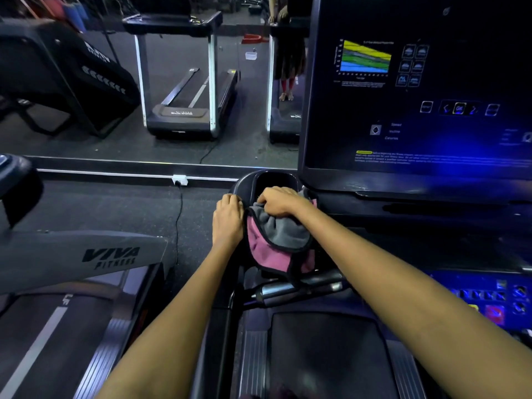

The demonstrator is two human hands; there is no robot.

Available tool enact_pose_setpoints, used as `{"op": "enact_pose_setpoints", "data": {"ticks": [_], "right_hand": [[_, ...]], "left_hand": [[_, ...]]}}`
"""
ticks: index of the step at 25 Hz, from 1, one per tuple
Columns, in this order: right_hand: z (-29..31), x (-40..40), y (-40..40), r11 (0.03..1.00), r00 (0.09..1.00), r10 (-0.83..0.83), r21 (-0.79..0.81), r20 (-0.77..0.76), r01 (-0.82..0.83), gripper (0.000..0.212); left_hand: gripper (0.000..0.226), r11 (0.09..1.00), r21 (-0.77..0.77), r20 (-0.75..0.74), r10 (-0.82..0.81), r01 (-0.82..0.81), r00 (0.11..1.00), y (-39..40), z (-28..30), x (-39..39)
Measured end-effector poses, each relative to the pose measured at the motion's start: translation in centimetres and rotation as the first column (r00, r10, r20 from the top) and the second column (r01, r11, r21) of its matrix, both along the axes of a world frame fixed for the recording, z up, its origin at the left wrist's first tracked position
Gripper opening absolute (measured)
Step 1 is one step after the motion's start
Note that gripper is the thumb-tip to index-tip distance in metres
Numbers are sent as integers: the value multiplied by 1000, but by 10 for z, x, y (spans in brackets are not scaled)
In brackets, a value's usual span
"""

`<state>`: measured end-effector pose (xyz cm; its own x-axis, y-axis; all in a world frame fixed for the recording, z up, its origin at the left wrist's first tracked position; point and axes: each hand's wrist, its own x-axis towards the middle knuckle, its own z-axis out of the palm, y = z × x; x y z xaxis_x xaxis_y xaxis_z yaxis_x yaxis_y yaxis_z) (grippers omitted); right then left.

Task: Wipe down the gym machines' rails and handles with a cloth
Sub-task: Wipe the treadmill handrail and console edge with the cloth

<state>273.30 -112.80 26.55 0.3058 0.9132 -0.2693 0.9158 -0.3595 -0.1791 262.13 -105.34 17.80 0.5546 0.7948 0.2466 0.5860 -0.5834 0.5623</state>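
I stand on a treadmill facing its dark console point(417, 96). My right hand point(277, 201) grips a bunched pink and grey cloth point(276, 240) and holds it against the black cup holder point(270, 178) at the console's left corner. The cloth hangs down over the left rail. My left hand point(229, 217) curls over the outer edge of that same corner, beside the cloth. A metal-tipped handle bar point(290, 290) sticks out just below the cloth.
A neighbouring treadmill point(86, 260) marked VIVA FITNESS stands to my left. A wall mirror point(172, 96) ahead reflects treadmills and a standing person. A wall socket point(180, 180) with a cable sits on the skirting. Lit buttons point(495, 300) glow at the right.
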Motion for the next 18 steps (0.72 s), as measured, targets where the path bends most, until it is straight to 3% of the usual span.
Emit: {"op": "enact_pose_setpoints", "data": {"ticks": [2, 6, 12, 16, 18], "right_hand": [[5, 6, -5, 996, 999, 39, -75, 12, -38, 39], [12, 14, -17, 979, 963, 109, -193, 245, -62, 33], [-16, -1, -12, 994, 970, 97, 23, 221, -105, 27], [-41, 12, -57, 889, 767, 361, 51, 530, -454, 46], [-42, 26, -86, 866, 694, 393, 10, 604, -499, 50]], "left_hand": [[23, 1000, -7, 13, 4, -4, 1000, 0, -1, -1], [23, 999, -29, 80, -15, 18, 997, 0, -3, -5], [22, 999, -41, 73, 21, -18, 997, -1, 1, 0], [22, 1000, -24, 59, 2, -1, 998, -4, -1, -5], [24, 1000, -13, 15, -9, 9, 1000, -8, -1, -6]]}}
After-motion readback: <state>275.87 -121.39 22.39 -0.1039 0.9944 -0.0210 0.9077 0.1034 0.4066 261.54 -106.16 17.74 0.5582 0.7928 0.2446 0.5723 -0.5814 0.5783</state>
